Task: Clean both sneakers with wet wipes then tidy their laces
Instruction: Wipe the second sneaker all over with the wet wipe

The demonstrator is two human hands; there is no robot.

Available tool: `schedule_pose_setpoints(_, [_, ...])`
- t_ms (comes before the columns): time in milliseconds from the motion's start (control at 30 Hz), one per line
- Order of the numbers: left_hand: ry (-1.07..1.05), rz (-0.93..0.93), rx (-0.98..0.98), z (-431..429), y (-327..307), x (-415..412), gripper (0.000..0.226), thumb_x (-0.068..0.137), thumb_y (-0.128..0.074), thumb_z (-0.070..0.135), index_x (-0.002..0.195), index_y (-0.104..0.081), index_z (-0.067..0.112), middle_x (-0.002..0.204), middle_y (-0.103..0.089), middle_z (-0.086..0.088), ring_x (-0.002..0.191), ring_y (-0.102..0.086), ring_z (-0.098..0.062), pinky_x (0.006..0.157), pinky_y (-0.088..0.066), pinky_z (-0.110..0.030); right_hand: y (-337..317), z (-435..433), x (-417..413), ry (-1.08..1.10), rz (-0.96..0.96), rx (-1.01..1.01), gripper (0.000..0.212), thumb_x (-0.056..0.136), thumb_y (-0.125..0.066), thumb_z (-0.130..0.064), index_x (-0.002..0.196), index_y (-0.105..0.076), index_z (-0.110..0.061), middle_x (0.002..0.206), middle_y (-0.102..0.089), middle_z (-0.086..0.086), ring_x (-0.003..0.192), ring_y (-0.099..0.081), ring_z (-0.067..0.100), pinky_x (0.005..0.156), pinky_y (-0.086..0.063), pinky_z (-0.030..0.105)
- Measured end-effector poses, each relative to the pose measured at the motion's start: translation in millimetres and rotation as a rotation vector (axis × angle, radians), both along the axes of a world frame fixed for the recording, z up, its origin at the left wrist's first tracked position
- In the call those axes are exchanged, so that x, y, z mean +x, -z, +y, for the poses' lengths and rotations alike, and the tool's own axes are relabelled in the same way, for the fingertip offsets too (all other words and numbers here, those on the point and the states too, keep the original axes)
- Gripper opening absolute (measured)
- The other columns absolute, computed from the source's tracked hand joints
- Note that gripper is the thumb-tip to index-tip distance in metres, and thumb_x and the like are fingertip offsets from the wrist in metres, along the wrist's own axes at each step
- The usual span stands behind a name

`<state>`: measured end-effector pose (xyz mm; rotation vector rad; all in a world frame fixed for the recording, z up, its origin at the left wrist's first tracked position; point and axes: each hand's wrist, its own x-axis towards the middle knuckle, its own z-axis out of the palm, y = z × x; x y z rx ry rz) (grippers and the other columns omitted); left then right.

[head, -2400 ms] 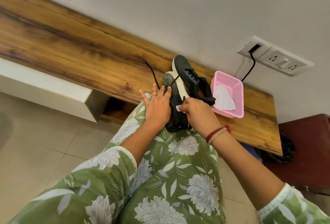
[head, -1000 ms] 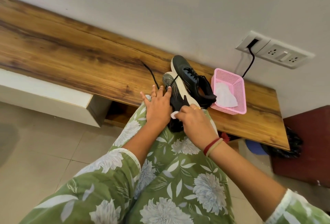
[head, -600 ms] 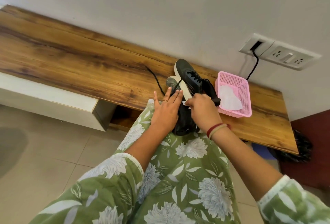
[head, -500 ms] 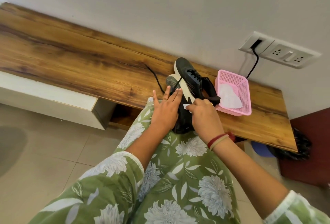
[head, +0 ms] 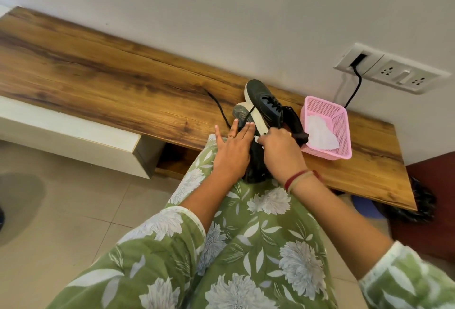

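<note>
right grip [head: 278, 152] curled, pinching white wet wipe [head: 257, 139] against first sneaker [head: 256, 169]. left grip [head: 232, 155] flat, fingers straight, pressing that sneaker's other side. first sneaker on lap, toe over front edge of counter [head: 98, 82]. second sneaker [head: 264, 100] on counter near back edge, just beside pink basket [head: 343, 136] toward right end. white wipe [head: 320, 132] in basket. black lace [head: 219, 108] lies loose on counter.
</note>
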<state>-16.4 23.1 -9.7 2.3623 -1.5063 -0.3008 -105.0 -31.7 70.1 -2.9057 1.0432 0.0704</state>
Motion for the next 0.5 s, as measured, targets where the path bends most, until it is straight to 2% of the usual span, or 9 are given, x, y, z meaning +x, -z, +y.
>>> schedule_pose_setpoints(100, [0.004, 0.008, 0.005, -2, 0, 1, 0.064, 0.096, -0.039, 0.013, 0.152, -0.009, 0.021, 0.159, -0.015, 0.009, 0.148, 0.001, -0.021, 0.110, 0.007, -0.063, 11, 25, -27, -0.028, -0.102, -0.115, 0.021, 0.075, -0.061, 0.006, 0.093, -0.068, -0.005, 0.082, -0.057, 0.011, 0.076, -0.054, 0.029, 0.063, -0.047, 0.037])
schedule_pose_setpoints(200, [-0.024, 0.054, -0.024, -5, -1, 1, 0.064, 0.093, -0.039, 0.008, 0.151, -0.014, 0.022, 0.157, -0.021, 0.010, 0.148, -0.002, -0.020, 0.111, 0.006, -0.061, 25, 39, -53, -0.141, -0.226, -0.021, 0.030, 0.069, -0.068, 0.012, 0.093, -0.070, -0.006, 0.075, -0.055, 0.008, 0.066, -0.052, 0.027, 0.052, -0.046, 0.034])
schedule_pose_setpoints(300, [-0.097, 0.160, -0.079, -6, 1, 5, 0.065, 0.092, -0.043, 0.006, 0.150, -0.020, 0.021, 0.153, -0.031, 0.008, 0.147, -0.008, -0.017, 0.114, 0.002, -0.060, 6, 34, -60, -0.263, -0.295, 0.009, 0.027, 0.073, -0.062, 0.009, 0.095, -0.070, -0.005, 0.081, -0.061, 0.008, 0.069, -0.055, 0.024, 0.053, -0.047, 0.029])
schedule_pose_setpoints(367, [-0.110, 0.203, -0.107, -7, 3, 7, 0.062, 0.094, -0.046, 0.013, 0.150, -0.022, 0.021, 0.152, -0.034, 0.007, 0.147, -0.010, -0.015, 0.115, 0.000, -0.060, -14, 17, -50, -0.116, -0.401, 0.020, 0.026, 0.078, -0.059, 0.005, 0.099, -0.070, -0.007, 0.085, -0.060, 0.007, 0.076, -0.052, 0.019, 0.063, -0.040, 0.021])
schedule_pose_setpoints(400, [-0.104, 0.202, -0.105, -8, 4, 6, 0.060, 0.095, -0.046, 0.016, 0.150, -0.021, 0.021, 0.152, -0.035, 0.007, 0.147, -0.011, -0.015, 0.115, 0.000, -0.059, -20, 7, -43, -0.034, -0.440, 0.021, 0.026, 0.081, -0.058, 0.004, 0.101, -0.070, -0.008, 0.087, -0.060, 0.006, 0.080, -0.052, 0.018, 0.067, -0.038, 0.021])
schedule_pose_setpoints(500, [-0.113, 0.184, -0.097, -10, 7, 4, 0.058, 0.097, -0.044, 0.020, 0.150, -0.020, 0.022, 0.152, -0.034, 0.008, 0.146, -0.011, -0.014, 0.114, -0.001, -0.059, -12, -1, -24, 0.034, -0.356, -0.031, 0.025, 0.085, -0.059, 0.001, 0.105, -0.069, -0.010, 0.090, -0.060, 0.006, 0.086, -0.053, 0.023, 0.070, -0.039, 0.026])
